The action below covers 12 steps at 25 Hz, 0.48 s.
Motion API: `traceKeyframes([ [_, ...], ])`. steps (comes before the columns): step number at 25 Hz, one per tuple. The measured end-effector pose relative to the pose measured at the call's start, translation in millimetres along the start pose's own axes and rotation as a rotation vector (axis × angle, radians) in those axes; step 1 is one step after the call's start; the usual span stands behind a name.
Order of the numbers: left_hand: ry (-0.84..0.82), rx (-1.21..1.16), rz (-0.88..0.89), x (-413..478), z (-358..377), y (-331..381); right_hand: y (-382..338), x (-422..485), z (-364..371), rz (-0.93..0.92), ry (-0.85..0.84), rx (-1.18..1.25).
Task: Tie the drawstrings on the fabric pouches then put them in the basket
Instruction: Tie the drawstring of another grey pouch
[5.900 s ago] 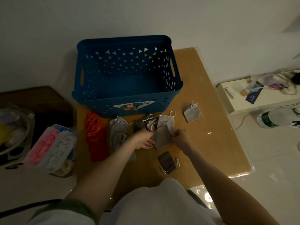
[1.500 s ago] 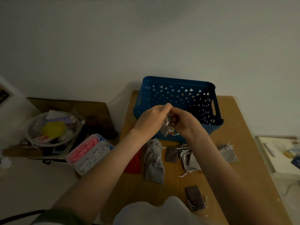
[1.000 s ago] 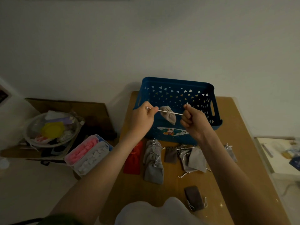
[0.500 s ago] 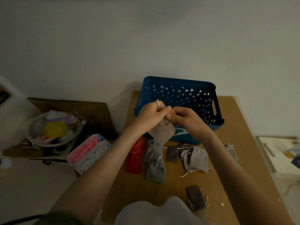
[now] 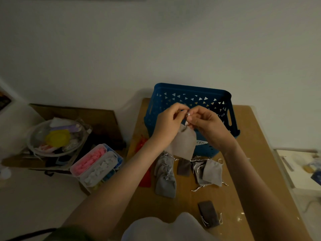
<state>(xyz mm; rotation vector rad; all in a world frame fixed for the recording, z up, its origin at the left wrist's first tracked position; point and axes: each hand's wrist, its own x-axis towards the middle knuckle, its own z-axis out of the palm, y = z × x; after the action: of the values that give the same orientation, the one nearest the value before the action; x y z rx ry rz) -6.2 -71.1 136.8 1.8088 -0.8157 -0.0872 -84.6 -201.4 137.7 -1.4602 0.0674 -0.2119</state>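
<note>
A light grey fabric pouch (image 5: 182,144) hangs in the air in front of the blue plastic basket (image 5: 191,100). My left hand (image 5: 169,123) and my right hand (image 5: 206,123) are raised close together above it, each pinching the pouch's white drawstring (image 5: 187,117) at the gathered top. On the wooden table (image 5: 251,153) below lie several more pouches: grey ones (image 5: 165,178), a dark brown one (image 5: 183,168), a grey pair with loose strings (image 5: 209,172), a dark one near me (image 5: 209,213) and a red one (image 5: 145,178) partly hidden by my left forearm.
A compartmented plastic box with pink and white items (image 5: 96,165) stands left of the table. A round bowl of mixed things (image 5: 55,138) sits further left on a dark low surface. A low white table (image 5: 298,167) is at the right. The wall is right behind the basket.
After pulling the drawstring out sideways a second ago, my hands came back together at the pouch's top. The pouch now hangs lower beneath them, spread out.
</note>
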Motion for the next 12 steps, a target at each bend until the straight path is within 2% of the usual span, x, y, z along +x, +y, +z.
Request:
traceKeyframes([
  [3, -0.006, 0.045, -0.101, 0.4, 2.6, 1.6, 0.2, 0.3, 7.4, -0.054, 0.151, -0.132],
  [6, -0.102, 0.150, -0.136, -2.3, 1.7, 3.1, 2.0, 2.4, 10.6, -0.099, 0.262, -0.334],
  [9, -0.170, 0.192, -0.101, -6.7, -4.9, 2.7, 4.3, 2.3, 10.4, -0.110, 0.220, -0.527],
  [12, -0.161, 0.239, -0.112, -3.6, -9.7, 0.2, 5.3, 2.3, 12.2, -0.090, 0.215, -0.573],
])
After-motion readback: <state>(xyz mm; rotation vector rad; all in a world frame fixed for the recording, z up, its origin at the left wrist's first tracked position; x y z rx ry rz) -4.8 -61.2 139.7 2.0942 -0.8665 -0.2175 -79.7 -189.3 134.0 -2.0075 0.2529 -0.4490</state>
